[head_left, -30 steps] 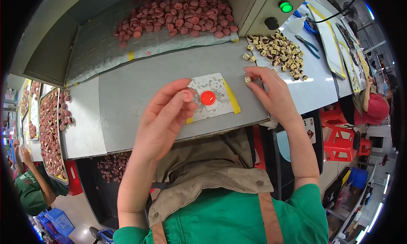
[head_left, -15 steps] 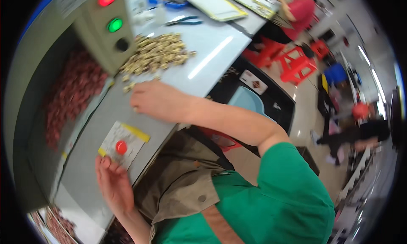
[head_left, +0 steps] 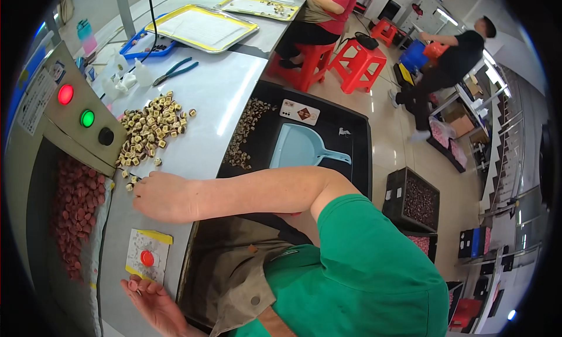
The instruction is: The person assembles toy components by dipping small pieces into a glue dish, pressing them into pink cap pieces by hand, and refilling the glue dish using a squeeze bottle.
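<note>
My left hand (head_left: 157, 308) is low in the view, palm partly up, its fingertips pinching a small pinkish oval piece (head_left: 134, 285). Just above them lies a pale card (head_left: 136, 243) with yellow tape along its edges and a round red button-like disc (head_left: 147, 258) on it. My right hand (head_left: 165, 197) rests over the worktop with its fingers curled in beside a few loose small cubes (head_left: 130, 186); its fingertips are mostly hidden. Beyond it spreads a pile of yellowish cubes with dark sides (head_left: 153, 123).
To the left stands a machine housing (head_left: 88, 97) with red and green lights; many reddish oval pieces (head_left: 73, 214) lie inside. Blue-handled pliers (head_left: 175, 71) and a yellow-edged tray (head_left: 202, 28) are farther back. A black bin (head_left: 345, 144) holds a blue dustpan (head_left: 295, 146). Two other people are beyond.
The view has swung, so the worktop sits lower and farther left. A pinkish piece now shows in my left fingertips. My right hand is still near the loose cubes.
</note>
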### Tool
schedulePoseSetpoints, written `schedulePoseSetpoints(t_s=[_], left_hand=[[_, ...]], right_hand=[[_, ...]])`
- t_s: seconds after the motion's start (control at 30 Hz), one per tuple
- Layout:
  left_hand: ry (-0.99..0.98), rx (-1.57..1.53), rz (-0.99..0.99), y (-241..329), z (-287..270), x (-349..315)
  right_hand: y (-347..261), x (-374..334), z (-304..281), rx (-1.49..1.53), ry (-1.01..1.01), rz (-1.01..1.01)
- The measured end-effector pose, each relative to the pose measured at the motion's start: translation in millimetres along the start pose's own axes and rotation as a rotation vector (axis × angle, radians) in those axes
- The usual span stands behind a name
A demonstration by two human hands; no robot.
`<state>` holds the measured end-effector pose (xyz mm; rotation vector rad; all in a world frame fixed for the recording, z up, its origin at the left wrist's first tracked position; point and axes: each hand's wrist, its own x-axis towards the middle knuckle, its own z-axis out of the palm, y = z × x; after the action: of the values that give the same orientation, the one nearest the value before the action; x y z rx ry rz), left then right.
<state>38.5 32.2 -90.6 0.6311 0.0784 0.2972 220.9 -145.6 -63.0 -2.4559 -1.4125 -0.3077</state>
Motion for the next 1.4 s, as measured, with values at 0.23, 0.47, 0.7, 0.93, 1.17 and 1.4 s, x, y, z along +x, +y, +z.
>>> schedulePoseSetpoints(t_s=[0.23,0.47,0.7,0.93,1.17,1.4], left_hand=[[-0.026,-0.027,-0.008,-4,0,2],[-0.011,-0.052,-0.008,0,0,1],[-0.004,-0.042,0.004,-1,-1,1],[-0.045,-0.085,0.003,-1,-6,-2],[0.054,-0.093,0.055,-1,6,-5],[-0.029,-0.087,0.062,1,2,-5]], right_hand=[[5,-8,2,0.023,0.069,0.016],[3,-5,1,0.016,0.068,0.009],[4,-4,2,0.037,0.100,-0.007],[1,-2,-6,0.008,0.001,-0.004],[1,-1,-11,-0.015,-0.026,-0.024],[0,1,-10,0.022,-0.001,-0.038]])
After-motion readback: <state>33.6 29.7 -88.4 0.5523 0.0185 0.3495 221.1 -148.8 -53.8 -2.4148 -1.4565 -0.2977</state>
